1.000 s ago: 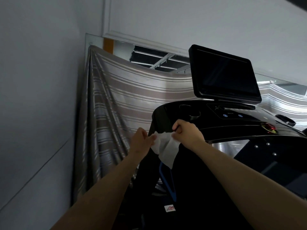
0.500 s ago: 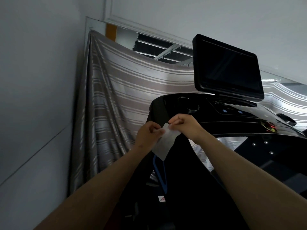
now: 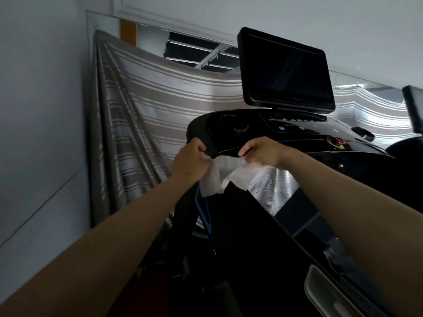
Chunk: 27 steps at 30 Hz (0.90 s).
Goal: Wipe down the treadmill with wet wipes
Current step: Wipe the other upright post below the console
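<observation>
A white wet wipe hangs spread between both hands, just below the front left corner of the black treadmill console. My left hand pinches its left edge. My right hand pinches its right edge, knuckles close to the console's front rim. The wipe's lower part droops loose and crumpled. A dark screen stands tilted above the console, and a red stop button sits to the right on it.
A striped grey curtain hangs over a mirror behind the treadmill. A grey wall stands close on the left. A blue strap hangs by the treadmill's upright. Another dark screen shows at the far right edge.
Both hands have drawn apart and risen to the console's corner, and the folded wipe has opened out wider between them.
</observation>
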Available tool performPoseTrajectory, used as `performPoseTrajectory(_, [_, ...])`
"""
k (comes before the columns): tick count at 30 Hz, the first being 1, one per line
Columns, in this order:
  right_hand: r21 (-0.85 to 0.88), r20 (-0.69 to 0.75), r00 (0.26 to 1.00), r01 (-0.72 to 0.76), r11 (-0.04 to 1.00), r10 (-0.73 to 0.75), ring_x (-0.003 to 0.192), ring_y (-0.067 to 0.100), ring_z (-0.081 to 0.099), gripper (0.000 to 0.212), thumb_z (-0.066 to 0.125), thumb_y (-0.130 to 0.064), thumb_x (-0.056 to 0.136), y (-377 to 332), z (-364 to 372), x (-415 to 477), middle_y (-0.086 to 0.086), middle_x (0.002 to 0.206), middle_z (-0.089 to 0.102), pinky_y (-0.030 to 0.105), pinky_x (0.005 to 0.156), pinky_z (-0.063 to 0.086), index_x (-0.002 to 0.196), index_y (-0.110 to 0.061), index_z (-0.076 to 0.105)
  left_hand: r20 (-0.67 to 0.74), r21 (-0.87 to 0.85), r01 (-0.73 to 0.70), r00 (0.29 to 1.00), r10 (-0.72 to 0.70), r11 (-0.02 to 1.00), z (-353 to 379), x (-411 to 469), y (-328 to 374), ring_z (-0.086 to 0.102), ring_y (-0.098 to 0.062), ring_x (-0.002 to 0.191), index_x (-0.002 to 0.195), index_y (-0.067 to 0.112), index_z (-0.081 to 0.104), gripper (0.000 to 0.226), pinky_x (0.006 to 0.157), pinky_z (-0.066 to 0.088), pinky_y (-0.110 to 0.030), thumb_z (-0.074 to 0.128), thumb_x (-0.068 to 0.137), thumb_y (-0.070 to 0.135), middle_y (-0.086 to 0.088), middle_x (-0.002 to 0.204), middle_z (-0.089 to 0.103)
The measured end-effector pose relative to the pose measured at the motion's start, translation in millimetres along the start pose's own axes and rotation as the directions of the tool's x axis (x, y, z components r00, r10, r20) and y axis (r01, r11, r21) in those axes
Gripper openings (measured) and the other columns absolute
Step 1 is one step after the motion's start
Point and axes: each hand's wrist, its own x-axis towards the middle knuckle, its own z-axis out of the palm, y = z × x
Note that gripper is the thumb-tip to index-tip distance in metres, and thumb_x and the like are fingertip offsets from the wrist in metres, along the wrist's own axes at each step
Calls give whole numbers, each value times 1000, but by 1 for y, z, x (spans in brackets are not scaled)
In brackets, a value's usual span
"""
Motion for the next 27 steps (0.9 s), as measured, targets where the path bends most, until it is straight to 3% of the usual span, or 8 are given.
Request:
performPoseTrajectory(3, [14, -51, 998, 20, 1000, -20, 75, 17, 57, 23, 58, 5, 87, 9, 18, 1, 5, 79, 61, 23, 64, 46, 83, -15, 68, -49, 35, -120, 991, 122, 992, 12, -18, 9, 53, -23, 81, 98, 14, 57, 17, 74, 46, -37, 65, 83, 16, -7, 102, 49])
performPoseTrajectory(8, [-30, -163, 986, 40, 999, -45, 72, 10, 56, 29, 63, 4, 81, 15, 35, 5, -6, 71, 60, 22, 68, 45, 68, -22, 64, -120, -164, -283, 956, 266, 945, 32, -42, 18, 51, -20, 84, 79, 16, 56, 8, 75, 43, -35, 54, 87, 13, -4, 90, 53])
performPoseTrajectory(10, [-41, -170, 984, 38, 998, -45, 70, 10, 55, 25, 64, 4, 80, 14, 38, 4, -5, 70, 58, 22, 65, 44, 71, -19, 63, -66, -235, -258, 966, 249, 937, 37, -47, 23, 55, -22, 91, 83, 18, 59, 13, 80, 46, -39, 49, 83, 25, -4, 94, 59])
performPoseTrajectory(14, [-5, -194, 979, 58, 998, -58, 82, 12, 59, 12, 61, -5, 88, 13, 42, -3, -3, 80, 64, 25, 76, 48, 83, -10, 71, 125, -312, -189, 963, 237, 931, 46, -56, 31, 58, -27, 108, 98, 2, 68, 60, 96, 44, -43, 41, 68, 47, -14, 110, 65])
performPoseTrajectory(16, [80, -191, 981, 59, 995, -43, 89, 17, 63, 14, 61, -6, 89, 15, 42, -5, -1, 82, 67, 30, 83, 53, 80, -12, 70, 202, -280, -178, 950, 239, 944, 49, -61, 30, 44, -27, 130, 111, 5, 64, 54, 111, 30, -42, 42, 80, 43, -12, 132, 56])
performPoseTrajectory(20, [247, -159, 987, 34, 968, 6, 88, 19, 58, 20, 50, -2, 94, 21, 40, -13, 6, 89, 63, 28, 77, 49, 94, -6, 69, 314, -159, -124, 934, 170, 979, 56, -61, 21, -2, -12, 150, 149, 22, 33, 44, 118, -6, -36, 33, 105, 21, 4, 163, 9])
performPoseTrajectory(23, [309, -74, 997, 2, 951, 22, 86, 16, 56, 25, 45, -3, 97, 23, 35, -19, 5, 96, 61, 25, 77, 50, 88, -14, 66, 364, -41, -68, 928, 79, 997, 59, -53, 16, -13, -10, 149, 156, 24, 5, 55, 116, -14, -37, 27, 106, 27, 5, 163, -9])
performPoseTrajectory(27, [206, -48, 999, 15, 978, -5, 99, 9, 57, 21, 50, -11, 99, 21, 29, -22, -2, 106, 64, 19, 77, 46, 104, -14, 71, 376, 34, -15, 927, 2, 999, 58, -42, 9, -17, -9, 148, 155, 21, -7, 60, 116, -17, -38, 24, 105, 36, 4, 162, -16])
